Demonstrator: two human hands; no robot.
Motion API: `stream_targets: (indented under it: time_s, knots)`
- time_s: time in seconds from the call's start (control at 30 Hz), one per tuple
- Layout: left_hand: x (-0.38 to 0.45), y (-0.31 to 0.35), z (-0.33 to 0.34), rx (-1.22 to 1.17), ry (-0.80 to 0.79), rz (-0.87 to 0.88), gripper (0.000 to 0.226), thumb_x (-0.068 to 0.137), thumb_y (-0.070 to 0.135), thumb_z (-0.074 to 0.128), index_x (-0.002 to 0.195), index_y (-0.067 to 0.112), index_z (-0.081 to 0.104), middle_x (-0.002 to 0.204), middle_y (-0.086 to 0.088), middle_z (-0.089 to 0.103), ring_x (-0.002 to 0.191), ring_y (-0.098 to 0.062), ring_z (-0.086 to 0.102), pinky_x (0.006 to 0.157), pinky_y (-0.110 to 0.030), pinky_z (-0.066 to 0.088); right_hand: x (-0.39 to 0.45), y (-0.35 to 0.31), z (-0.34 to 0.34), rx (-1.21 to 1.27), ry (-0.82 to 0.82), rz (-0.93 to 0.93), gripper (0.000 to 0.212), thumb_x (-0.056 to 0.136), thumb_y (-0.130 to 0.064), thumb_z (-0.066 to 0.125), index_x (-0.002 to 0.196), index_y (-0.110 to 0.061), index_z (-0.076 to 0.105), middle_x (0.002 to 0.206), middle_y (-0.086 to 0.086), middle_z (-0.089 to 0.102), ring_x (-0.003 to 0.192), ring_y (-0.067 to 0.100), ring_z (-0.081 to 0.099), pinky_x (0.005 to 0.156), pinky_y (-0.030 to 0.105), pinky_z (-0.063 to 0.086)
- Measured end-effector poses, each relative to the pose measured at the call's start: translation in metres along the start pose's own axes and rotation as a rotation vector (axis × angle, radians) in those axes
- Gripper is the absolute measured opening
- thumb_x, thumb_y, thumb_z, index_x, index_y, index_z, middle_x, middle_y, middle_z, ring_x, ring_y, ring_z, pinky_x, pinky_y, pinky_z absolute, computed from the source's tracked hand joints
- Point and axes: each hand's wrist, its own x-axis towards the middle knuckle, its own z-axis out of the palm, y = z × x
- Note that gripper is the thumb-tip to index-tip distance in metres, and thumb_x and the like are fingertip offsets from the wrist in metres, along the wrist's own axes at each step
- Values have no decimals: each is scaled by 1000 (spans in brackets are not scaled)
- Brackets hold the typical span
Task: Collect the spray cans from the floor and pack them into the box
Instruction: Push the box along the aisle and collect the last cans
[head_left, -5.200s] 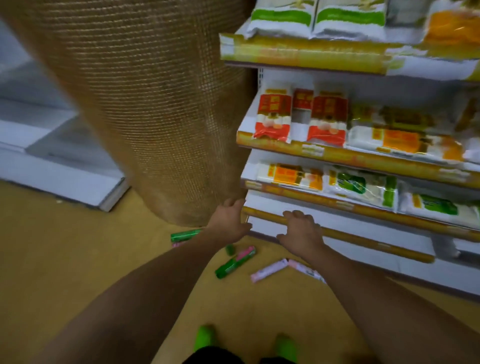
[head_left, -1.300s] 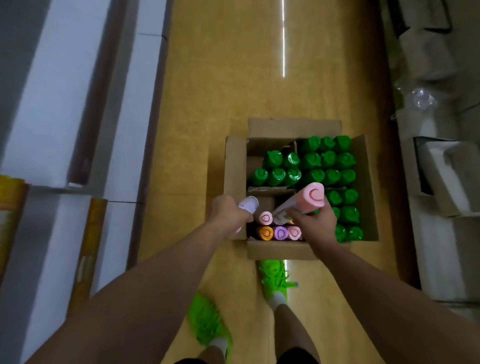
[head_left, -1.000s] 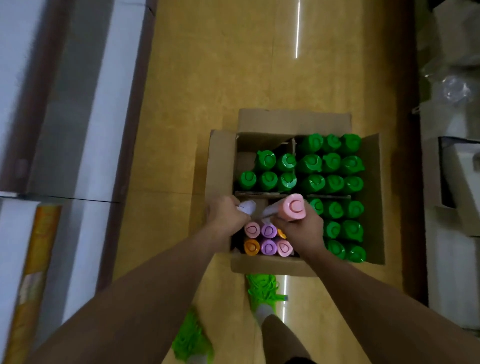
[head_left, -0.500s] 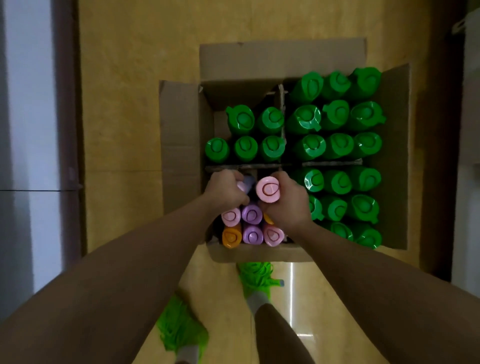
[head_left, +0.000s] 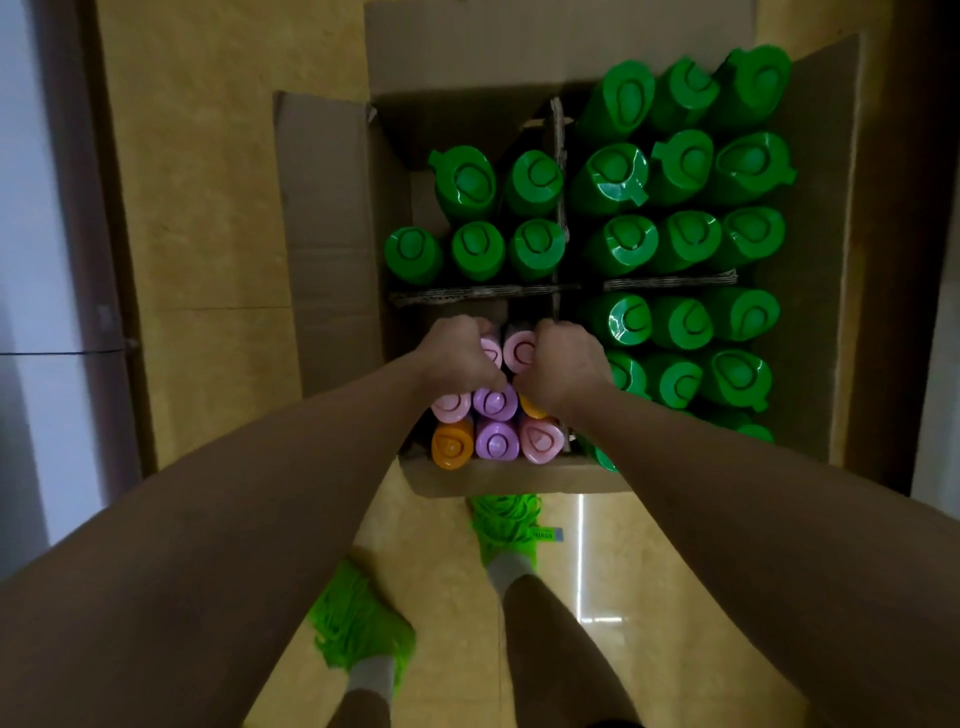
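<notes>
An open cardboard box (head_left: 332, 270) sits on the floor below me, split by dividers into four compartments. Green-capped spray cans (head_left: 685, 244) stand upright in three of them. The near-left compartment holds pink, purple and orange-capped cans (head_left: 496, 439). My left hand (head_left: 460, 358) grips a pale pink-capped can (head_left: 491, 349), upright in that compartment. Beside it, my right hand (head_left: 558, 369) grips a pink-capped can (head_left: 519, 351), also upright. The two held cans stand side by side against the middle divider.
The box's left flap lies open over the yellow floor (head_left: 208, 208). White shelf bases (head_left: 47, 260) run along the left edge, and a dark edge borders the right. My feet in green shoes (head_left: 506, 525) stand just in front of the box.
I have come from the shelf to the box with a can in each hand. In the last second both hands lowered and straightened the cans into the near-left compartment.
</notes>
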Motion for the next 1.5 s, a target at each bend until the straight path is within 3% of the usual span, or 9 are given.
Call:
stream_targets:
  time_s: [0.13, 0.27, 0.43, 0.53, 0.7, 0.93, 1.1, 1.3, 1.5]
  knots:
    - [2, -5, 7, -24, 18, 7, 66, 63, 22, 86, 125, 12, 65, 120, -8, 65, 111, -25, 61, 91, -40, 55, 1, -4, -1, 9, -53, 25, 52, 82, -23, 72, 125, -5, 49, 128, 19, 54, 116, 37, 55, 83, 35, 44]
    - [2, -8, 13, -45, 60, 4, 67, 73, 22, 83, 134, 11, 57, 133, -10, 59, 121, -28, 55, 98, -38, 49, -7, -5, 3, -58, 1, -22, 61, 83, -27, 71, 132, -5, 42, 132, 19, 45, 120, 36, 49, 91, 39, 45]
    - [-10, -11, 18, -170, 88, 8, 68, 79, 19, 79, 141, 15, 51, 135, -7, 60, 124, -27, 55, 99, -31, 46, -21, -6, 11, -130, 130, -69, 61, 85, -24, 66, 137, -9, 38, 129, 17, 43, 117, 35, 44, 86, 39, 44]
    - [-34, -17, 19, -215, 224, 43, 79, 76, 19, 82, 146, 12, 46, 140, -9, 58, 130, -26, 52, 100, -25, 40, -34, -13, 10, -183, 187, -60, 68, 83, -25, 65, 142, -11, 35, 130, 18, 41, 117, 37, 44, 89, 42, 44]
    - [-87, -55, 23, -237, 451, 39, 79, 77, 23, 79, 148, 11, 45, 149, -10, 49, 137, -24, 45, 113, -30, 35, -62, -47, 12, -299, 263, -162, 70, 79, -24, 66, 142, -11, 38, 133, 20, 42, 118, 38, 44, 96, 45, 42]
    - [-207, -143, 51, -342, 733, -201, 74, 89, 35, 69, 152, 13, 38, 156, -12, 39, 143, -26, 36, 117, -33, 30, -128, -124, 61, -483, 206, -443, 69, 77, -29, 64, 141, -13, 43, 135, 18, 46, 115, 39, 45, 95, 44, 40]
    - [-315, -219, 107, -419, 848, -370, 74, 94, 44, 61, 156, 19, 29, 162, -8, 26, 147, -25, 26, 118, -37, 27, -207, -175, 136, -570, 128, -645, 71, 80, -26, 60, 145, -16, 35, 142, 17, 40, 126, 40, 40, 102, 47, 41]
    - [-420, -296, 234, -622, 912, -651, 78, 95, 49, 58, 158, 24, 19, 165, -4, 15, 151, -26, 15, 120, -42, 25, -318, -190, 245, -762, -25, -914, 73, 92, -34, 55, 152, -18, 17, 155, 15, 25, 138, 36, 27, 107, 46, 33]
    - [-503, -349, 365, -766, 1011, -865, 82, 91, 47, 64, 157, 20, 24, 163, -12, 22, 149, -30, 21, 117, -44, 28, -404, -177, 358, -991, -114, -1160, 75, 92, -35, 56, 153, -17, 18, 154, 13, 25, 136, 34, 30, 107, 44, 35]
